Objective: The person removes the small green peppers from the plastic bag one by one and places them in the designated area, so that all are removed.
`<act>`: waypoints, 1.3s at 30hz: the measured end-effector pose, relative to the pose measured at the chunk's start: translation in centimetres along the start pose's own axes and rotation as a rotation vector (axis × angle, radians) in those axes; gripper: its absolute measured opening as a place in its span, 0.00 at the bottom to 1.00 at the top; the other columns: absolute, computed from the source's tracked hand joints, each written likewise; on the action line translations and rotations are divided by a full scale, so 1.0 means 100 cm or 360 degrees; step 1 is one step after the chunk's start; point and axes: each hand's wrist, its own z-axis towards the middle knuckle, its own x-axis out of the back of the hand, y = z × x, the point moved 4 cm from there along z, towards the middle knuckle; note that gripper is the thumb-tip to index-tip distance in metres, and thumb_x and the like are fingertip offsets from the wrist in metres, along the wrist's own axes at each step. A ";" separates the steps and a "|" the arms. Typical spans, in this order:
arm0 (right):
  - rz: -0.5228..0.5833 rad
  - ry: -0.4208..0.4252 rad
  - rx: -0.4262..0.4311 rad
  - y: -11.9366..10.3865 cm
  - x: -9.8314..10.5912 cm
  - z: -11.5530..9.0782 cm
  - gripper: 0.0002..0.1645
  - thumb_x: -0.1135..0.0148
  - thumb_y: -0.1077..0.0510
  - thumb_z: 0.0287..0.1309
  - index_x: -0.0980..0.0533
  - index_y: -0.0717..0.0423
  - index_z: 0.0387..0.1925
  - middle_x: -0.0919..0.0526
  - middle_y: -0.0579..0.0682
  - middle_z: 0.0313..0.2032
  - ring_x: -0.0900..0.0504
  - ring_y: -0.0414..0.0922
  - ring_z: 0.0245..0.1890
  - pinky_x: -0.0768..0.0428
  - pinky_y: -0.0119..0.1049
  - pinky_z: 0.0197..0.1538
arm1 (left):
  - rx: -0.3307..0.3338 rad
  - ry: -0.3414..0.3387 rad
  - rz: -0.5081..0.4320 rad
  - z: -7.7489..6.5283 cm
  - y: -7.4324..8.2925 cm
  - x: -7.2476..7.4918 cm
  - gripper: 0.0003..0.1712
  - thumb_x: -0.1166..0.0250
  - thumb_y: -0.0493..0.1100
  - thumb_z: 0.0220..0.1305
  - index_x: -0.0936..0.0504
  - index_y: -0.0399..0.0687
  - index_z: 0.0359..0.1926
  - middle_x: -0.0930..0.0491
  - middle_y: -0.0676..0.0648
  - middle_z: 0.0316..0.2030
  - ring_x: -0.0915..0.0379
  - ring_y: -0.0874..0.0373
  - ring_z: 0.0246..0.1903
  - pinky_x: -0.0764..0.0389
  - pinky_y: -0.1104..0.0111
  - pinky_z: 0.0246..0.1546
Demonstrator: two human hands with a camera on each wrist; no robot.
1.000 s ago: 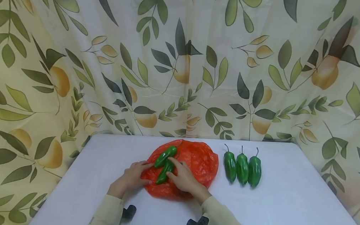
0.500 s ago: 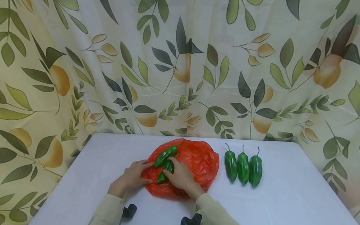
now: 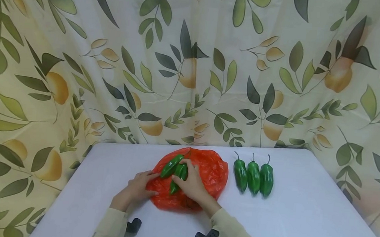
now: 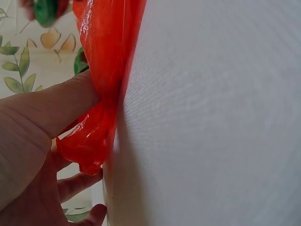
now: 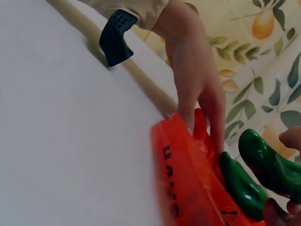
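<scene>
Leaf-and-fruit-printed cloth is hanging behind the pale desk where you are working. Your right grip is pinching the held pepper, fingers over its far part and thumb nearer you, and you are keeping it raised above the red plastic bag. Your next move seems to be turning on this relation: the held pepper's long axis is running mostly away from you, its far end leaning a little rightward, while three more peppers are lying side by side to the right of that grip, past the bag's edge, stems pointing away. Your right grip is clearly the nearer one to that row. Just left of it, the second pepper is lying slantwise on the bag, between your two grips. Your left grip is pressing the bag's left edge with thumb and fingers spread, holding no pepper. Compared with half a second ago, the held pepper is sitting farther from you and more to the right against the second pepper, and its near tip is pointing less leftward; your left grip, the second pepper and the row are staying put.
</scene>
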 end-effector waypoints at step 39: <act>-0.0149 0.0132 0.0267 0.012 0.088 -0.070 0.30 0.39 0.65 0.66 0.32 0.43 0.66 0.29 0.56 0.66 0.28 0.58 0.62 0.16 0.53 0.54 | 0.0038 -0.0014 -0.0045 0.000 -0.004 0.001 0.41 0.26 0.53 0.58 0.29 0.61 0.72 0.34 0.45 0.73 0.43 0.41 0.73 0.36 0.30 0.65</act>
